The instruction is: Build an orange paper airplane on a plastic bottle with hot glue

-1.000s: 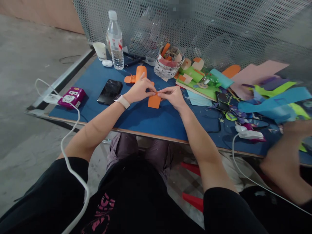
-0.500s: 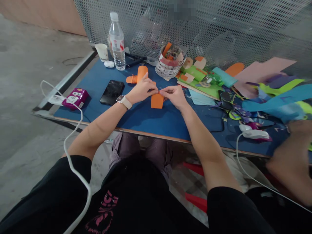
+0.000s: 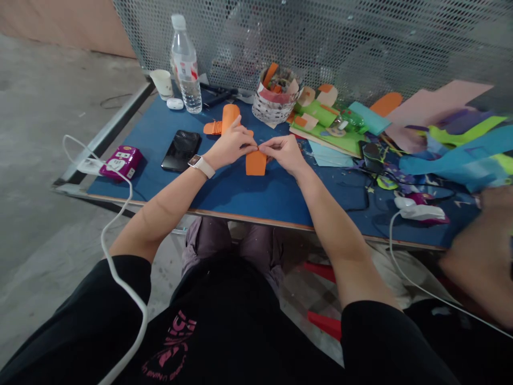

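Observation:
An orange paper piece [image 3: 255, 164] stands out below my fingertips over the blue table. My left hand [image 3: 234, 143] pinches its upper edge from the left, thumb and index finger together. From the right, my right hand [image 3: 283, 151] pinches the same edge, its fingertips almost meeting the left ones. Just beyond my left hand lies a rolled orange paper shape [image 3: 230, 118] with a pleated orange strip [image 3: 213, 128] at its left; my fingers partly cover it. The far side of the held piece is hidden by my hands.
A black phone [image 3: 181, 150], a purple power strip [image 3: 121, 162], a water bottle [image 3: 186, 69] and a paper cup [image 3: 162, 84] are on the left. Behind stands a woven basket [image 3: 274, 107]. Coloured paper [image 3: 436, 115] and another person's blurred arm [image 3: 483, 256] are at right.
The view has shifted slightly. Both hands keep their pinch on the orange paper piece, with their fingertips moved only a little. The other person's arm at the right has moved slightly.

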{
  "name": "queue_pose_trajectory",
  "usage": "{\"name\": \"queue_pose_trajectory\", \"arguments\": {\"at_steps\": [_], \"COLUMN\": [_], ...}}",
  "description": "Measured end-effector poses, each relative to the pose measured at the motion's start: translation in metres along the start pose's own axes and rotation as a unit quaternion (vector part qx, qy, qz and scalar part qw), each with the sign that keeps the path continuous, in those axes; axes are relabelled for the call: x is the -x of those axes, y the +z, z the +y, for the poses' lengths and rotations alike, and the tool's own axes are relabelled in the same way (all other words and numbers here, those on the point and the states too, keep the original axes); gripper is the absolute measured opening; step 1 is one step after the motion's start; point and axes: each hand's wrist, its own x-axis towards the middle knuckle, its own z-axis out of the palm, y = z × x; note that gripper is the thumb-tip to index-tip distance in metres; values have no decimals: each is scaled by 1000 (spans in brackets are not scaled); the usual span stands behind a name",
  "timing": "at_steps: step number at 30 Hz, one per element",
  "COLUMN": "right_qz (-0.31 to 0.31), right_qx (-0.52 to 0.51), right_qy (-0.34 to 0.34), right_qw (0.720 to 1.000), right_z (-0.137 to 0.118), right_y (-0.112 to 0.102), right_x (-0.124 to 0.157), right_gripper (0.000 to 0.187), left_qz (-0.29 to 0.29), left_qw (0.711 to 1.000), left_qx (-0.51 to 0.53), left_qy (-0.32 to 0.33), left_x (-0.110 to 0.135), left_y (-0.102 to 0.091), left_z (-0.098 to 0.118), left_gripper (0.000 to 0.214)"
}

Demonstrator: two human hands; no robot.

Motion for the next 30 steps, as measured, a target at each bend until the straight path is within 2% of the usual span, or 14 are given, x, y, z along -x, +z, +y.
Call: {"name": "queue_pose_trajectory", "arguments": {"at_steps": [6,12,22,30], "right_qz": [8,9,7,28], "right_qx": [0,-9,-16,-29], "right_qy": [0,-11,-26,-31], "right_qw": [1000,1000,1000,999], "right_z": [2,5,5,1], "right_y": [0,-4,-4,-2], "right_x": [-1,-1,-1,0], "right_gripper": [56,53,58,56], "left_qz": [8,-7,5,48], "left_qw": [1000,1000,1000,998], "left_qx": [9,-12,-12,22], "left_qy": [-4,-16,-24,-22], "left_x": [0,-1,3,4], "left_y": [-1,2,-1,0], "left_z": [3,7,18,17], "left_gripper": [23,40,27,29]}}
